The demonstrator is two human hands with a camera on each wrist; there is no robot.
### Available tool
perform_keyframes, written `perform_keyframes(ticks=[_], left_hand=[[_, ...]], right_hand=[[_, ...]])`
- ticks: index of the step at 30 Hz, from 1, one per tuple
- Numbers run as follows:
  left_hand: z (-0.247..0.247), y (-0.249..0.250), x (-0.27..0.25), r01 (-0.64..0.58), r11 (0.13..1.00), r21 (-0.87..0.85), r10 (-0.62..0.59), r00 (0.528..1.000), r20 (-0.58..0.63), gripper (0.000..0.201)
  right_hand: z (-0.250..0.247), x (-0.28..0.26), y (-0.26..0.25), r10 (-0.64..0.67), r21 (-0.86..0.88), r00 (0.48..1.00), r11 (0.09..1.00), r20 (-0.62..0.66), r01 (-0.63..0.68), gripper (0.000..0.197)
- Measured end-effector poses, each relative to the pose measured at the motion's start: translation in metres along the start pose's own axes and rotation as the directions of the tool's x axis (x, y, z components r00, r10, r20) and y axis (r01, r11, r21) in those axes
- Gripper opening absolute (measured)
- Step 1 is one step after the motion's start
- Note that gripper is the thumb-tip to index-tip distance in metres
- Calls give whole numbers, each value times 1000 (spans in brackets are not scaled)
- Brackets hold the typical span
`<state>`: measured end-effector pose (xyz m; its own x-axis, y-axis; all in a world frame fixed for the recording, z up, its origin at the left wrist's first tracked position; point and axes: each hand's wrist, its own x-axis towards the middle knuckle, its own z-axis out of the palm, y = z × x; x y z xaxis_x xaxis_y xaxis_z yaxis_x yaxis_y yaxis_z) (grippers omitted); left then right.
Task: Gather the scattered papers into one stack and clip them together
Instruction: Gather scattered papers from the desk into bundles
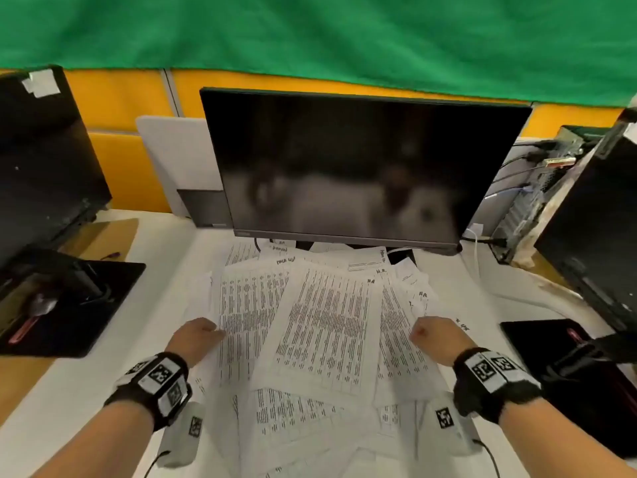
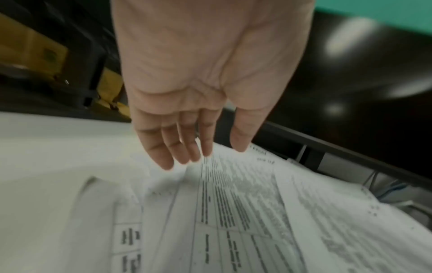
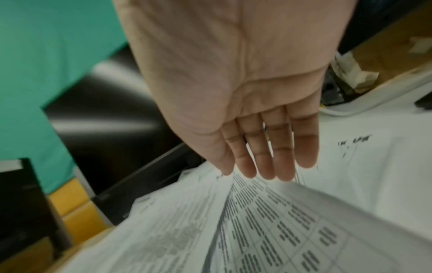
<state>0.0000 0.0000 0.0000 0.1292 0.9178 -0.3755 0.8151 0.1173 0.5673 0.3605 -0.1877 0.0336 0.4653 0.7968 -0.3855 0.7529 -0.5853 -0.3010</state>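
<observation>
1. Papers (image 1: 320,326) lie fanned and overlapping on the white counter (image 1: 86,401), in front of the dark monitor (image 1: 358,167); I see no tidy stack.
2. No clip shows in any view. I judge the gathering barely begun, with squaring and clipping left.
3. My left hand (image 1: 196,334) sits at the left edge of the spread, palm down, fingers (image 2: 184,147) straight and close together, tips at the sheets, gripping nothing.
4. My right hand (image 1: 437,336) mirrors it at the right edge, fingers (image 3: 264,157) straight and together, tips at a sheet's edge; I cannot tell whether they touch it.
</observation>
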Motion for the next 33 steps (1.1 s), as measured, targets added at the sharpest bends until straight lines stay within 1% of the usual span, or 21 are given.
perform_keyframes(ticks=[2,5,6,9,11,12,13,14,15,16,17,19,21,23,25,26,27,29,30,32,33], left_hand=[[4,7,11,52,992,114,-52,999,-3,24],[9,20,23,114,979,171,-121,992,36,49],[11,21,25,123,977,176,-132,990,39,56],[16,18,36,160,974,159,-167,985,31,72],[20,13,40,161,982,98,-165,986,33,75],[21,10,41,138,987,78,-141,989,35,70],[21,7,42,100,992,75,-103,994,33,59],[21,2,44,53,996,72,-55,998,18,44],[21,-2,46,6,998,56,-6,1000,-4,30],[19,-5,48,-45,998,32,46,998,-37,25],[16,-8,50,-82,997,-9,81,995,-63,26],[6,-13,53,-118,985,-123,106,989,-104,23],[-8,-18,54,-139,967,-212,111,984,-137,24],[-19,-25,55,-124,952,-278,87,986,-142,25],[-28,-34,56,-96,931,-351,59,992,-113,23],[-32,-38,55,-62,922,-381,39,997,-68,25],[-34,-43,53,-34,913,-407,26,999,-25,33],[-35,-48,46,15,903,-430,10,998,55,57],[-34,-47,40,28,887,-460,7,997,74,57],[-32,-45,26,37,856,-515,9,996,86,34],[-30,-45,22,35,846,-532,7,997,76,28]], right_hand=[[2,13,-9,52,-20,998,998,29,-52,22],[3,29,-29,123,0,989,992,80,-123,25],[6,31,-35,149,18,984,988,97,-151,29],[19,38,-50,231,135,960,958,159,-253,53],[29,33,-60,264,225,945,925,194,-305,58],[36,30,-63,260,281,939,905,225,-318,56],[44,29,-64,252,323,939,891,233,-319,61],[50,27,-63,266,346,937,877,228,-333,73],[57,26,-62,279,356,936,870,213,-340,71],[62,26,-62,287,365,941,869,177,-333,50],[61,22,-64,274,364,949,877,156,-313,26],[63,25,-60,282,356,954,885,104,-300,41],[64,24,-57,304,376,950,875,63,-305,46],[66,25,-52,327,390,945,867,25,-311,44],[67,27,-50,347,392,938,863,-5,-317,41],[70,28,-47,348,397,937,864,-25,-310,39],[68,26,-49,349,395,937,865,-31,-309,37],[67,25,-49,344,429,939,851,-20,-303,27],[68,24,-46,332,457,943,839,-3,-294,24],[65,13,-52,309,481,951,833,6,-274,27],[65,5,-55,294,484,956,834,15,-264,29]])
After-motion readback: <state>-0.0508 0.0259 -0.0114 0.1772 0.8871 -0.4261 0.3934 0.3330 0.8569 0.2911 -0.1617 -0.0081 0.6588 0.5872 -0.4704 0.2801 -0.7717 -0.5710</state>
